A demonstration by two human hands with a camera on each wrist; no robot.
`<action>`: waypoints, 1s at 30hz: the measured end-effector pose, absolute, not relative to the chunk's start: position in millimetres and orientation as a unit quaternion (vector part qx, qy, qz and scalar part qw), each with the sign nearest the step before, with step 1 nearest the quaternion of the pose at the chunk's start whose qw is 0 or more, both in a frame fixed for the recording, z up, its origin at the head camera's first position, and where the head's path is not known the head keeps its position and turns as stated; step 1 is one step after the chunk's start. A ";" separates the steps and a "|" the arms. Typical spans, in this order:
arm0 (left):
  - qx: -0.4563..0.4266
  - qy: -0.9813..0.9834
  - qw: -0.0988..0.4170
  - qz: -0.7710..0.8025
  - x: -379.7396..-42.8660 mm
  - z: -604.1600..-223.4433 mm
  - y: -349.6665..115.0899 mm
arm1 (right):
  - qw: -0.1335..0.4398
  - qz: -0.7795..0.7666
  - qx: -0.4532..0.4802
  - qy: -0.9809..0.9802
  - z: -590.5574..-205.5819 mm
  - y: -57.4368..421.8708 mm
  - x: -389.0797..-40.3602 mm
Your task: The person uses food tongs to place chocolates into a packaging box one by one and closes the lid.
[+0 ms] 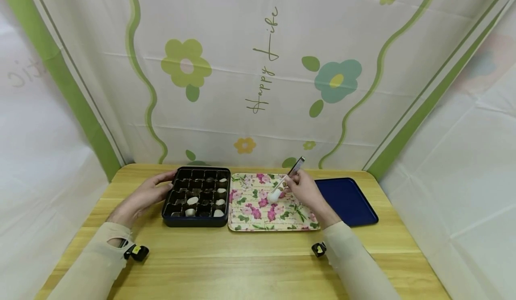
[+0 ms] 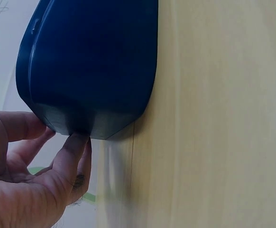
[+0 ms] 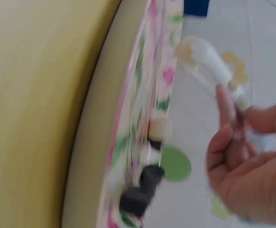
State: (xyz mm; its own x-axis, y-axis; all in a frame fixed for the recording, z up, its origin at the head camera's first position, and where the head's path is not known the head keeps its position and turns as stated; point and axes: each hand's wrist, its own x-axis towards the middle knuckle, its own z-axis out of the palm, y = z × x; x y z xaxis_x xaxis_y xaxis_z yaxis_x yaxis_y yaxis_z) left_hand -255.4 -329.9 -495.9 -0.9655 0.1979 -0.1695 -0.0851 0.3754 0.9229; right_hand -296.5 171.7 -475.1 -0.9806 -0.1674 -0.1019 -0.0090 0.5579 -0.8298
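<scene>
My left hand (image 1: 151,192) rests at the left side of a navy box (image 1: 195,222), thumb and fingertips touching its outer wall. In the left wrist view the fingertips meet the end of the box (image 2: 95,71). Inside is a dark divided insert with several white pebble-like pieces (image 1: 192,200) in its compartments. My right hand (image 1: 306,191) pinches white-tipped tongs (image 1: 291,173) over a floral tray (image 1: 250,224). In the right wrist view, a tan piece (image 3: 186,52) shows at the tongs' white end, blurred.
Dark chunky pieces (image 3: 135,202) and a pale tan one (image 3: 159,128) lie on the tray in the right wrist view, hidden by my hand in the head view. A navy lid (image 1: 346,201) lies right of the tray. A printed curtain (image 1: 225,112) hangs behind the wooden table (image 1: 225,264).
</scene>
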 end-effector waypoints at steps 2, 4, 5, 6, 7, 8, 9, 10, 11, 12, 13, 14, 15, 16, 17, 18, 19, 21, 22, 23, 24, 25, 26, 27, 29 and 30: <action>0.032 0.821 0.128 0.555 -255.4 -495.1 -329.3 | 0.101 -0.492 -0.006 0.865 -476.0 169.2 -296.5; 0.032 0.821 0.128 0.555 -255.9 -494.7 -328.9 | 0.107 -0.492 0.018 0.864 -477.0 167.6 -296.7; 0.033 0.821 0.128 0.555 -256.0 -494.4 -328.8 | 0.108 -0.490 0.026 0.864 -477.6 167.0 -296.9; 0.033 0.821 0.127 0.555 -256.3 -494.2 -328.7 | 0.107 -0.488 0.032 0.865 -478.1 166.6 -297.1; 0.032 0.821 0.127 0.556 -256.4 -494.2 -328.6 | 0.104 -0.486 0.033 0.867 -478.5 166.4 -297.3; 0.031 0.820 0.127 0.557 -256.5 -494.1 -328.6 | 0.102 -0.486 0.034 0.867 -478.8 166.2 -297.5; 0.031 0.818 0.127 0.560 -256.4 -494.0 -328.5 | 0.098 -0.483 0.031 0.869 -479.1 166.3 -297.7; 0.029 0.817 0.128 0.561 -256.3 -493.9 -328.4 | 0.093 -0.484 0.029 0.870 -479.3 166.6 -297.9; 0.029 0.818 0.128 0.560 -256.2 -493.9 -328.4 | 0.087 -0.483 0.027 0.871 -479.4 166.9 -297.9; 0.028 0.818 0.128 0.559 -256.1 -493.9 -328.4 | 0.080 -0.481 0.021 0.873 -479.0 167.5 -297.8; 0.027 0.818 0.128 0.560 -256.0 -494.0 -328.3 | 0.073 -0.480 0.015 0.874 -478.8 168.3 -297.8; 0.028 0.820 0.128 0.558 -255.9 -494.0 -328.3 | 0.065 -0.479 0.004 0.876 -478.6 169.5 -297.6; 0.028 0.820 0.127 0.557 -255.9 -494.1 -328.2 | 0.058 -0.477 -0.008 0.877 -478.5 170.6 -297.5; 0.030 0.821 0.127 0.556 -256.0 -494.4 -328.3 | 0.051 -0.476 -0.023 0.877 -478.6 171.8 -297.7; 0.030 0.822 0.126 0.555 -256.1 -494.6 -328.2 | 0.048 -0.476 -0.042 0.877 -478.4 173.1 -297.7; 0.030 0.821 0.126 0.556 -256.1 -494.8 -328.2 | 0.045 -0.476 -0.064 0.876 -478.4 174.4 -297.8; 0.030 0.820 0.126 0.557 -256.1 -494.9 -328.2 | 0.044 -0.472 -0.088 0.876 -478.5 175.7 -297.7; 0.032 0.819 0.127 0.558 -256.2 -495.0 -328.1 | 0.041 -0.456 -0.139 0.878 -478.7 177.7 -297.1; 0.033 0.820 0.127 0.557 -256.0 -494.9 -328.1 | 0.040 -0.443 -0.163 0.881 -478.7 178.4 -296.5; 0.032 0.821 0.126 0.556 -255.9 -494.8 -328.2 | 0.039 -0.426 -0.185 0.885 -478.7 178.6 -295.6; 0.032 0.821 0.126 0.556 -255.9 -494.9 -328.4 | 0.036 -0.406 -0.206 0.890 -478.8 178.5 -294.5; 0.031 0.821 0.126 0.556 -255.9 -494.9 -328.6 | 0.034 -0.385 -0.222 0.895 -479.2 178.1 -293.5; 0.033 0.822 0.126 0.554 -256.0 -494.8 -328.9 | 0.032 -0.364 -0.231 0.902 -479.7 177.3 -292.3; 0.032 0.822 0.126 0.554 -255.9 -494.5 -329.1 | 0.033 -0.349 -0.238 0.906 -479.7 175.9 -290.8; 0.030 0.822 0.125 0.554 -255.9 -494.2 -329.6 | 0.032 -0.321 -0.242 0.915 -480.2 172.7 -288.1; 0.030 0.822 0.125 0.555 -255.6 -493.7 -329.6 | 0.030 -0.310 -0.241 0.919 -480.3 170.8 -286.9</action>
